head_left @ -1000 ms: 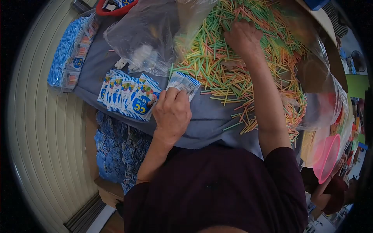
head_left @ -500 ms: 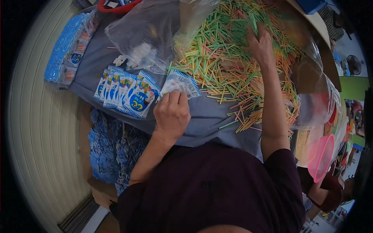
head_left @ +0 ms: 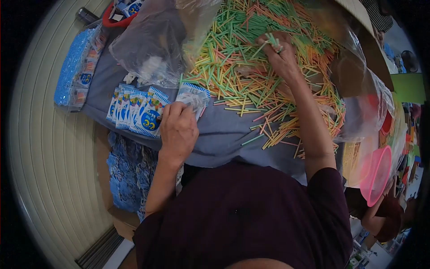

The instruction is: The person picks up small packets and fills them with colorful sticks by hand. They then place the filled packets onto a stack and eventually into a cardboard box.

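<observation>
In the head view we see both of our hands over a table covered with a grey cloth (head_left: 233, 134). Our left hand (head_left: 179, 127) is closed, with the fingers curled down on a small printed packet (head_left: 193, 95) that lies flat on the cloth; the packet sticks out beyond the fingertips, toward the pile of sticks. Our right hand (head_left: 281, 56) is farther away from us, inside the big pile of coloured sticks (head_left: 251, 85), which are green, orange and yellow and spread over the far half of the table. This hand is closed in a pinch around a small bundle of green sticks (head_left: 272, 41), and the ends of the bundle stand up above the fingers. So the packet is under the left hand, and the bundle is well apart from it, across the near edge of the pile. Just beside the left hand, on its outer side, a row of filled packets (head_left: 134, 107) with blue borders lies overlapped like a fan. Behind this row there is a clear plastic bag (head_left: 148, 45) with some white pieces inside, and farther to the left a long stack of blue packets (head_left: 74, 67) lies at the table edge. Below the table, near our left arm, a box holds many more blue packets (head_left: 130, 175). On the far right we see a pink bowl (head_left: 376, 177).
</observation>
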